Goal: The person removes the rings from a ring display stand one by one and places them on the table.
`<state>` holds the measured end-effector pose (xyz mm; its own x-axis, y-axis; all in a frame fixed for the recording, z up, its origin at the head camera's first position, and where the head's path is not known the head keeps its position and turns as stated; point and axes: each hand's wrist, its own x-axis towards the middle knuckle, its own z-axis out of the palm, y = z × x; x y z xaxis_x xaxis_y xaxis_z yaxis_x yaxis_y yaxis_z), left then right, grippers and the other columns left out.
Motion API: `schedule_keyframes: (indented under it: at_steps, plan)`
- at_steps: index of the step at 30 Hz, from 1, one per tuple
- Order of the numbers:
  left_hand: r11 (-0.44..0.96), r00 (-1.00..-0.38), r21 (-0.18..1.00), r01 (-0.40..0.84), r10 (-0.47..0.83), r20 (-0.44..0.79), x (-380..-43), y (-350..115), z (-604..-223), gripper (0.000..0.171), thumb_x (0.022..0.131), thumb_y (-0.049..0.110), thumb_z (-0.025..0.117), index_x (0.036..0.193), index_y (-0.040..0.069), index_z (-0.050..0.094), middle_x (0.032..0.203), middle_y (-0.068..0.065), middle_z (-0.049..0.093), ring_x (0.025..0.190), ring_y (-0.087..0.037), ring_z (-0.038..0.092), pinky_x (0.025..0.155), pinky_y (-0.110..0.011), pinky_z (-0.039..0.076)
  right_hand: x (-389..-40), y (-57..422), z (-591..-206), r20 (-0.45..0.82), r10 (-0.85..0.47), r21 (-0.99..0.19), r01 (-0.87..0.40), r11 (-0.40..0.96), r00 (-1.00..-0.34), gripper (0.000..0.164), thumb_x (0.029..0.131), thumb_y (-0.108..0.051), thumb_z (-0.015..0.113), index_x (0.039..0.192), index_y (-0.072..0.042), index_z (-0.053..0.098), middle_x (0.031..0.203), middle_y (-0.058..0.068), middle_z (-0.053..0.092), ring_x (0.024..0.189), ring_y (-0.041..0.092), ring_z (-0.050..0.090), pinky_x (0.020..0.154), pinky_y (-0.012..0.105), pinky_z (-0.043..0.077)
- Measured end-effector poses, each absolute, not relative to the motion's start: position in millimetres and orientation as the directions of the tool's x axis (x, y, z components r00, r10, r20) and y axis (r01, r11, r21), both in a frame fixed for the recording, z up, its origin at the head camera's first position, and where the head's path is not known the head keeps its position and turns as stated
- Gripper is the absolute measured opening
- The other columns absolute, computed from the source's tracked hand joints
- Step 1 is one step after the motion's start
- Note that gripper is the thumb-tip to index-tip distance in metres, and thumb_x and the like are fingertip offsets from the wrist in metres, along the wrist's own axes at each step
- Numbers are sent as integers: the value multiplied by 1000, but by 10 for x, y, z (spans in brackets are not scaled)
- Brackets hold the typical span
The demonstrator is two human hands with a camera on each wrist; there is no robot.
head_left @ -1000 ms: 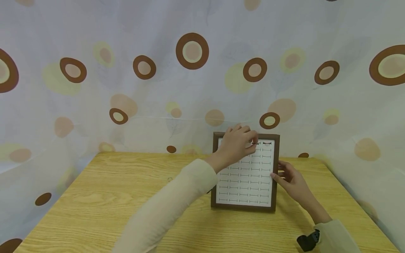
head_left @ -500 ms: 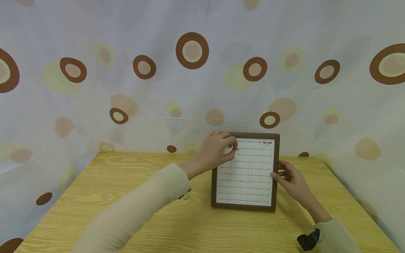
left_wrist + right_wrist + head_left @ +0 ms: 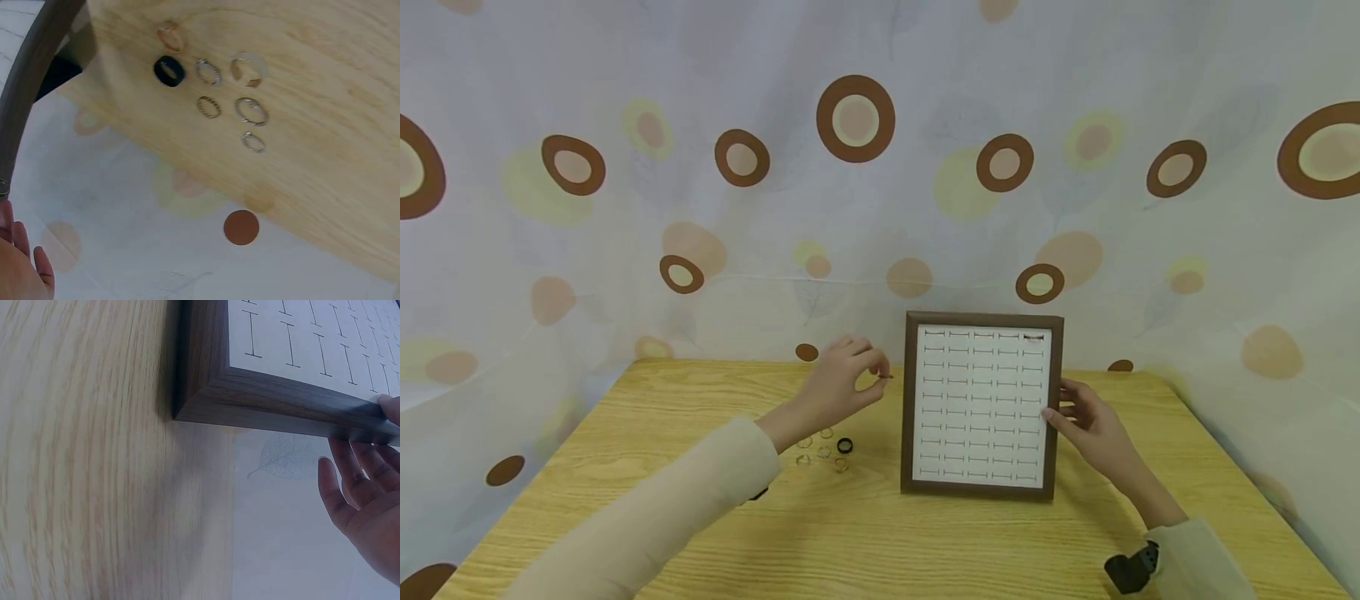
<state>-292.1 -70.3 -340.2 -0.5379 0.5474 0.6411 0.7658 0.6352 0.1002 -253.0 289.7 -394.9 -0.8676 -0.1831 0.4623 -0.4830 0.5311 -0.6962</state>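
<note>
My left hand (image 3: 850,379) is raised above the table, left of the display board, with thumb and forefinger pinching a small ring (image 3: 886,376). In the left wrist view, that ring (image 3: 4,185) shows at the fingertips by the left edge. A ring display board (image 3: 981,400) with a brown frame and white slotted face stands upright on the table. One ring (image 3: 1033,337) sits in its top right slot. My right hand (image 3: 1093,433) grips the board's right side, thumb on the front and fingers behind. In the right wrist view, the thumb and fingers hold the frame's edge (image 3: 281,403).
Several loose rings lie on the wooden table (image 3: 700,417) left of the board, among them a black ring (image 3: 845,446) and a gold ring (image 3: 841,465). Behind the table hangs a patterned curtain (image 3: 850,217).
My left hand has moved left and down from the board's top row, carrying the pinched ring off the board and uncovering the loose rings. My right hand and the board have stayed put.
</note>
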Motion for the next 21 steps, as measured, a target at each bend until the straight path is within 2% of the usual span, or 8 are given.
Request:
schedule_keyframes:
  at_steps: [4, 8, 15, 21]
  plan:
    - [660, -568, 98, 745, 551, 611, -2884, -880, -3577, 7, 79, 17, 67, 82, 19, 61, 80, 4, 57, 72, -11, 43, 68, -28, 36, -2525, 2895, -3940, 456, -180, -700, -476, 532, -871, 43, 89, -8, 56, 127, 6, 42, 111, 22, 57, 93, -12, 51, 73, 12, 46]
    - [666, -573, 83, 741, 563, 595, -2849, -1023, -3759, 10, 78, 16, 68, 81, 19, 60, 78, 3, 55, 70, -11, 43, 68, -30, 37, -2523, 2888, -3939, 439, -173, -710, -459, 535, -882, 44, 89, -10, 56, 128, 5, 41, 112, 22, 57, 92, -12, 51, 73, 13, 47]
    - [711, -653, 107, 695, 562, 508, -2756, -1209, -4025, 12, 79, 20, 69, 80, 24, 58, 76, 6, 52, 71, -9, 38, 65, -28, 30, -2524, 2885, -3939, 437, -171, -711, -456, 535, -883, 45, 89, -11, 56, 129, 4, 41, 112, 22, 58, 93, -11, 51, 73, 13, 47]
    - [736, -701, 131, 664, 552, 451, -2688, -1321, -4177, 10, 79, 22, 69, 80, 24, 60, 77, 6, 54, 71, -8, 38, 65, -26, 28, -2525, 2897, -3943, 441, -174, -707, -460, 538, -881, 45, 90, -10, 56, 129, 5, 41, 111, 22, 57, 92, -11, 51, 73, 13, 47]
